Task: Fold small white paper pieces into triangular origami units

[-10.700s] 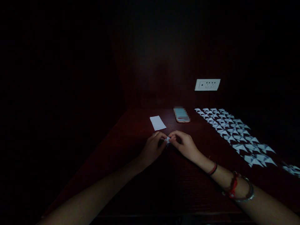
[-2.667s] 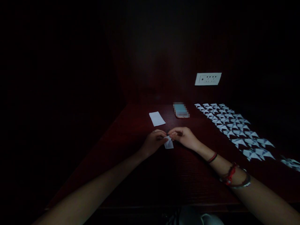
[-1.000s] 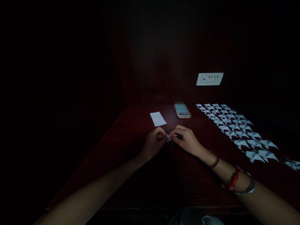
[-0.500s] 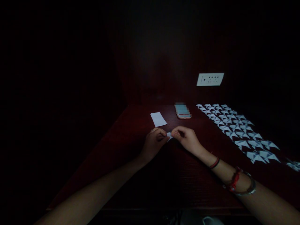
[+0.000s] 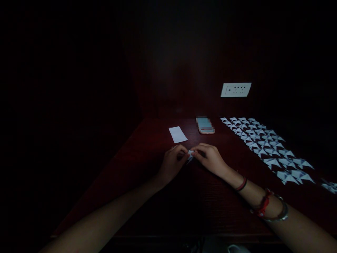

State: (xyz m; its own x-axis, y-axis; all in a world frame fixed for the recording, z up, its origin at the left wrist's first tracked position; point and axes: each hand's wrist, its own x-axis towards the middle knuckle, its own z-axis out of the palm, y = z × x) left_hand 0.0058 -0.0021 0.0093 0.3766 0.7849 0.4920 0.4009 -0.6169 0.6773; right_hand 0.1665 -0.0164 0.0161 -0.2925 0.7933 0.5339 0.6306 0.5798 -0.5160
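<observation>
Between my fingertips is a small folded piece of white paper [image 5: 190,155], held a little above the dark red table [image 5: 147,154]. My left hand [image 5: 172,160] pinches its left side with thumb and forefinger. From the other side, my right hand [image 5: 210,159] grips it in a pinch as well. The fingers cover part of the folds. Just beyond my hands lies a white stack of paper sheets [image 5: 178,134], flat on the table.
A phone [image 5: 205,125] lies at the back of the table. Rows of folded white paper figures [image 5: 263,142] cover the right side, with more folded paper [image 5: 329,186] at the right edge. A socket panel [image 5: 236,90] is on the back wall.
The folded paper has turned slightly between my fingers, and a pointed part now hangs down toward me. My right hand has shifted down very slightly.
</observation>
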